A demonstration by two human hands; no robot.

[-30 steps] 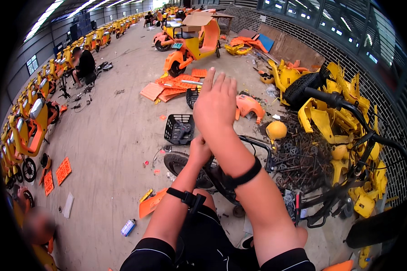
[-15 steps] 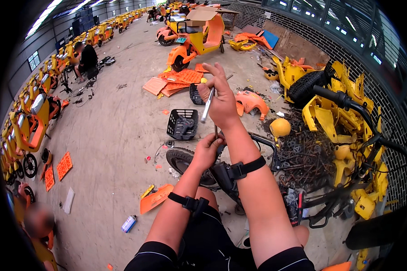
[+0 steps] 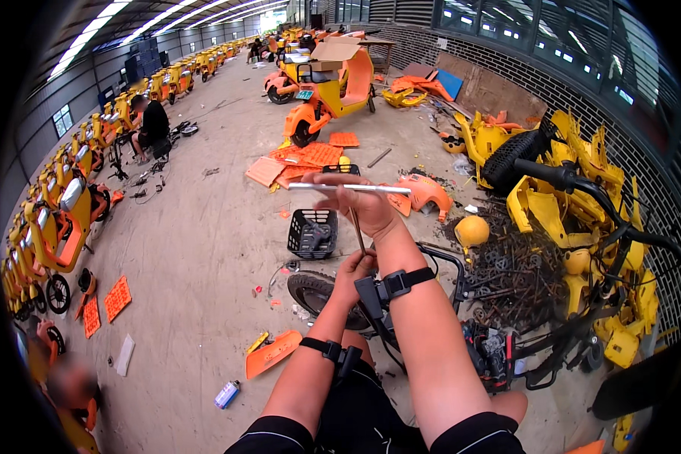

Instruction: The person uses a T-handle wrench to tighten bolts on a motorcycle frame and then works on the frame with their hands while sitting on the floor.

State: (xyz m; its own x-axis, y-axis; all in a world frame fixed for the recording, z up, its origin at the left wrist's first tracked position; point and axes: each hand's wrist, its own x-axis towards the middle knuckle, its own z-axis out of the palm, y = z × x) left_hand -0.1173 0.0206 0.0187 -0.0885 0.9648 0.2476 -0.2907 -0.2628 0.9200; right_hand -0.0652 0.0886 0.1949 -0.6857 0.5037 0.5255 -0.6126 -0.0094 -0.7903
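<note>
A T-handle wrench with a silver crossbar (image 3: 390, 189) and a thin, darker shaft stands in front of me. My right hand (image 3: 371, 214) is up at the crossbar, its fingers and thumb loosely around it, the shaft running down below. Lower down, my left hand (image 3: 349, 278) closes round the shaft near its bottom end. Where the tip meets the work is hidden by my hands and right forearm. Under them lies a stripped scooter frame with a black-tyred wheel (image 3: 310, 293). Each forearm carries a black strap.
A black basket (image 3: 312, 233) holding a dark part lies ahead. To the right are a heap of dark metal parts (image 3: 518, 280), yellow panels and a handlebar (image 3: 545, 174). An orange panel (image 3: 274, 354) and spray can (image 3: 227, 394) lie left. People sit among rows of scooters at left.
The silver crossbar has swung from steeply slanted to nearly level. My right hand has turned with it and come lower; my left hand stays on the shaft. The view has shifted slightly.
</note>
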